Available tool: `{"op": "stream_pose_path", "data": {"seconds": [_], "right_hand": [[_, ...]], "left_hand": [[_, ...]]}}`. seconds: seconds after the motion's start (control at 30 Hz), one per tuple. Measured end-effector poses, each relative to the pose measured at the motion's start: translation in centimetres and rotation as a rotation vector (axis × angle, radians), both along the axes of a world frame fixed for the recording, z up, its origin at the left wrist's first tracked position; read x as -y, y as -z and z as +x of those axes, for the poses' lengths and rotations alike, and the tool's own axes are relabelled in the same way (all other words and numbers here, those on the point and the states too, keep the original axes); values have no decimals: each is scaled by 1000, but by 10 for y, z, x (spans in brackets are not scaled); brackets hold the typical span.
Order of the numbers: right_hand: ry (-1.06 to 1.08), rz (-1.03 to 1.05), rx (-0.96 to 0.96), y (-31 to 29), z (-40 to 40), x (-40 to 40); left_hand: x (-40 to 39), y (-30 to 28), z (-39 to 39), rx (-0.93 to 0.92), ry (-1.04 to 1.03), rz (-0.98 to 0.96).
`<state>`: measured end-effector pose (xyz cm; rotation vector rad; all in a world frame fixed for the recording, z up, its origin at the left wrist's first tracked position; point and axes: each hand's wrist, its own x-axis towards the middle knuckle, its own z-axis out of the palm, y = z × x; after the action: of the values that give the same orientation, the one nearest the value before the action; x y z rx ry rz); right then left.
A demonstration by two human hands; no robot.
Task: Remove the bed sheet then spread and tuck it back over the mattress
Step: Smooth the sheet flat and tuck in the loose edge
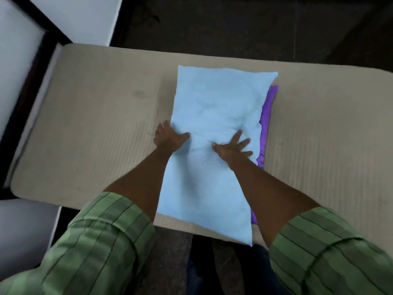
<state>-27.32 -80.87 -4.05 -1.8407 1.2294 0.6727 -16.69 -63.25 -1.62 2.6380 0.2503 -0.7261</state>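
A light blue pillow [214, 116] lies across the bare beige mattress [102, 128], its near end hanging over the front edge. Under its right side a purple cloth or pillow [265, 124] shows as a narrow strip. My left hand [167, 138] grips the pillow's left edge, thumb on top and fingers curled under. My right hand [232, 145] lies flat on the pillow's middle with fingers spread, pressing down. No bed sheet covers the mattress in this view.
A dark bed frame [32, 67] runs along the mattress's left end beside a white wall [19, 39]. Dark floor [234, 22] lies beyond the far edge and below the near edge. My green striped sleeves [100, 241] fill the bottom.
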Motion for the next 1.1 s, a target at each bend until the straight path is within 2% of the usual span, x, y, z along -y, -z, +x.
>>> {"op": "stream_pose_path", "data": {"seconds": [0.07, 0.17, 0.27, 0.3, 0.4, 0.47, 0.53, 0.6, 0.63, 0.7, 0.77, 0.83, 0.93, 1.0, 1.1], "right_hand": [[67, -3, -5, 18, -5, 15], [273, 44, 60, 44, -29, 44], [594, 113, 414, 45, -57, 65], [638, 37, 507, 40, -63, 70], [613, -352, 480, 24, -76, 84], [621, -296, 464, 28, -84, 94], [583, -80, 369, 47, -89, 105], [528, 90, 300, 57, -87, 115], [505, 169, 326, 64, -83, 121], [491, 366, 391, 66, -74, 124], [497, 493, 317, 76, -68, 124], [517, 509, 253, 93, -68, 121], [614, 440, 210, 119, -79, 123], [665, 418, 188, 111, -90, 121], [701, 388, 255, 84, -101, 106]], "left_hand": [[-10, 28, 12, -166, -105, -160], [-9, 73, 5, -360, -111, -476], [17, 66, -24, -232, -197, -592], [28, 56, -33, -174, -228, -635], [56, 36, -51, -77, -244, -766], [71, 31, -53, -85, -208, -736], [77, 33, -50, -93, -193, -566], [73, 46, -42, -204, -235, -344], [68, 54, -37, -266, -286, -298], [55, 71, -30, -380, -344, -368], [48, 80, -33, -500, -322, -484], [46, 89, -40, -533, -290, -564], [51, 108, -59, -370, -310, -478], [55, 109, -69, -302, -293, -418], [50, 81, -80, -220, -234, -385]]}}
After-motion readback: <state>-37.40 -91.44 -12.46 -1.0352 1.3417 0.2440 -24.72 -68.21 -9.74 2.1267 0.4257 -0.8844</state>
